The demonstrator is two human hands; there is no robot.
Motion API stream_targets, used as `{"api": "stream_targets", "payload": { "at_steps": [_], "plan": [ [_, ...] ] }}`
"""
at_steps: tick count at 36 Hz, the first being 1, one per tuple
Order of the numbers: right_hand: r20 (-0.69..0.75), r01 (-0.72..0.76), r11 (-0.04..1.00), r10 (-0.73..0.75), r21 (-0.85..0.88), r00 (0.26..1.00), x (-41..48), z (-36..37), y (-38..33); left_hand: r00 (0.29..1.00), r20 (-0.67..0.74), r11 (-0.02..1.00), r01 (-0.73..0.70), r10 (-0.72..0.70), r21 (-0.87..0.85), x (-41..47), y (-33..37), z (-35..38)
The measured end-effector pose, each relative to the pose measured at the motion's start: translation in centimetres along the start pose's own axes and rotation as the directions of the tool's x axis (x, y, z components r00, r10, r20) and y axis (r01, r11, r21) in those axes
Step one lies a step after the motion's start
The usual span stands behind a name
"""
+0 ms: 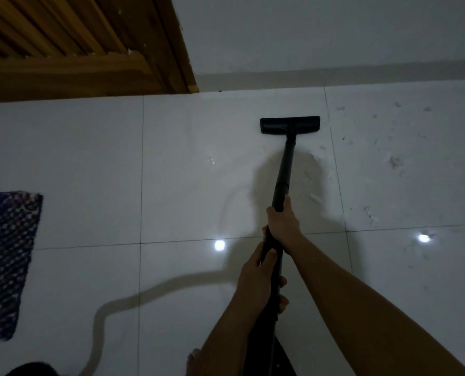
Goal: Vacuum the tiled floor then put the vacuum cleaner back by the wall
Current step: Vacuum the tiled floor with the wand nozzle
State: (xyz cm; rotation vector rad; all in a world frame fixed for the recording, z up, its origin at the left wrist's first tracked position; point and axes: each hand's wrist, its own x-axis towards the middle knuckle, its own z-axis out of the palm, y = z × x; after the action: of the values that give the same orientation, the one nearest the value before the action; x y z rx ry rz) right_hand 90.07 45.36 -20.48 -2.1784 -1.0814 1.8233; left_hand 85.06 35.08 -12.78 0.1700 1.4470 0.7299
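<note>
Vacuuming unfinished: left hand (255,275) and right hand (281,223) clench long black vacuum wand (285,164); pale debris (395,161) litters glossy white tiles (90,172) at two o'clock.

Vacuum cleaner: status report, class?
Tube gripped by left hand and right hand. Nozzle on the floor near the wall. Dirt lies to its right; rug well off left.

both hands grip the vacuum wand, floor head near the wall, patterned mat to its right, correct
No: the head view shows the patterned mat left of the floor head, not right. The left hand and right hand grip the wand; floor head near the wall.
</note>
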Motion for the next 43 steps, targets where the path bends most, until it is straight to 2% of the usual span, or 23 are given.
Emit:
{"api": "stream_targets", "payload": {
  "at_steps": [9, 15, 24, 33, 43],
  "plan": [
    [0.015, 0.017, 1.000, -0.017, -0.022, 1.000, -3.9, 1.0, 3.0, 1.000, 0.012, 0.999, 0.004, -0.003, -0.034, -3.4, -3.5, -0.8],
    [0.013, 0.019, 1.000, -0.019, -0.013, 1.000, -6.4, 1.8, 5.8, 1.000, 0.015, 0.999, -0.018, 0.018, 0.042, -5.6, -6.3, -1.6],
    [0.001, 0.031, 0.999, -0.031, -0.041, 1.000, -8.9, 1.8, 9.4, 1.000, 0.019, 1.000, 0.013, -0.013, -0.016, -9.4, -9.4, -1.3],
    [0.016, 0.002, 0.998, -0.001, -0.061, 1.000, -9.8, 0.4, 12.0, 1.000, -0.013, 0.999, 0.008, -0.009, -0.042, -10.8, -11.9, 0.6],
    [-0.001, 0.004, 0.997, -0.004, -0.075, 1.000, -11.3, -2.9, 14.9, 1.000, -0.012, 0.999, -0.003, 0.004, 0.037, -13.1, -13.8, 4.0]
  ]
}}
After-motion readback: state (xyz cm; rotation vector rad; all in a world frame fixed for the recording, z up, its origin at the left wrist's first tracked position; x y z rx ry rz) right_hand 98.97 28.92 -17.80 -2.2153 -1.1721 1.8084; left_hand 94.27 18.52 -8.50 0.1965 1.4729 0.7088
